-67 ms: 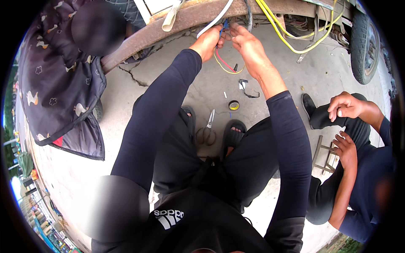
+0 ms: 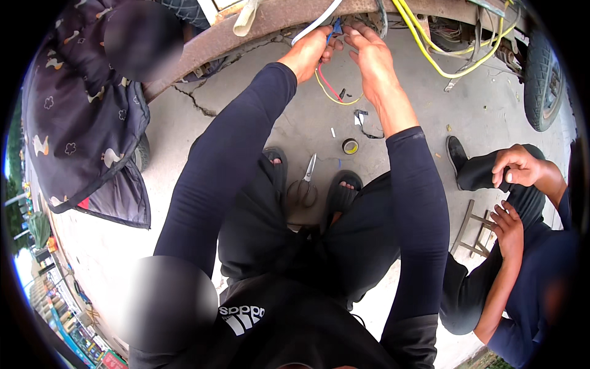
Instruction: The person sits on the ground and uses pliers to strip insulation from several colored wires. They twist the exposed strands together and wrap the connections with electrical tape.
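Below a rusty metal beam, my left hand (image 2: 309, 54) is closed, its fingers pinching a thin blue strand (image 2: 337, 28); whether that is wire or tape I cannot make out. My right hand (image 2: 373, 56) is just to its right, fingers stretched toward the blue strand and thumb apart, with nothing visible in them. A red wire (image 2: 330, 83) and a yellow wire (image 2: 322, 87) hang in a loop under my left hand. Beside that hand, a white cable (image 2: 316, 24) comes down from the beam.
The rusty beam (image 2: 283, 26) crosses overhead, with yellow cables (image 2: 424, 54) looping at right. Scissors (image 2: 307, 181), a tape roll (image 2: 350, 146) and a black strap (image 2: 367, 130) lie on the concrete. A seated co-worker (image 2: 510, 227) is at right, near a wheel (image 2: 544, 86); a patterned quilted cover (image 2: 86, 135) hangs at left.
My right hand has drawn a little away to the right, widening the gap between my hands. The view has shifted slightly. My left hand keeps its hold on the blue strand.
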`<state>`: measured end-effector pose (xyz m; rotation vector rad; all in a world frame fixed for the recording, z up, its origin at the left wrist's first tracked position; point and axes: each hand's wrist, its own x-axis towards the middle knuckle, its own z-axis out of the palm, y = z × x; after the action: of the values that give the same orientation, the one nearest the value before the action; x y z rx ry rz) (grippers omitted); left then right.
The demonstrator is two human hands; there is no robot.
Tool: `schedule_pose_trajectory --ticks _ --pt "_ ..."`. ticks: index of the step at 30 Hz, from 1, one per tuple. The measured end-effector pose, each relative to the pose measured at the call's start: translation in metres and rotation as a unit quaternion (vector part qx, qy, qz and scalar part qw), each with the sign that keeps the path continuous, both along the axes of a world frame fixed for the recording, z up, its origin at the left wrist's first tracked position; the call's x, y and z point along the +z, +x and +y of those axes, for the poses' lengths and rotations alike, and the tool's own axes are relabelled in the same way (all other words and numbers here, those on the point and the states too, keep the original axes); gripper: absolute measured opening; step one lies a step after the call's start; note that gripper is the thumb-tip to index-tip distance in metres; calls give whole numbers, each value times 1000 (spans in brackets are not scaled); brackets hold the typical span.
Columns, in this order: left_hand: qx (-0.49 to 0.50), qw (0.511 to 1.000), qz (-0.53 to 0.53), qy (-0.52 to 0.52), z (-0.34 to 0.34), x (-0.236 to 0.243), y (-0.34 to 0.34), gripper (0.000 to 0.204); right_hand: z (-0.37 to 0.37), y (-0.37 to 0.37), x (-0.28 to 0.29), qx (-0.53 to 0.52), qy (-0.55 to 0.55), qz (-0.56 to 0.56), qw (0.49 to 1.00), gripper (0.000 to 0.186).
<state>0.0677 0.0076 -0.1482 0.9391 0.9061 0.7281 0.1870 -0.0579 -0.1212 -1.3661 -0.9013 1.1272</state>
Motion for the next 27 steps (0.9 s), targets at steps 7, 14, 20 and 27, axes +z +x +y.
schedule_pose_trajectory --ticks 7,14,20,27 --pt "116 993 13 31 -2 -21 45 30 41 28 -42 -8 24 93 995 53" --pt "165 975 67 132 0 -25 72 31 57 49 -55 -63 83 10 994 31" --pt "173 961 93 194 -2 -18 82 30 53 53 -48 -124 99 -181 971 18" --pt "90 799 346 482 12 -18 58 26 55 61 -46 -76 177 -435 879 16"
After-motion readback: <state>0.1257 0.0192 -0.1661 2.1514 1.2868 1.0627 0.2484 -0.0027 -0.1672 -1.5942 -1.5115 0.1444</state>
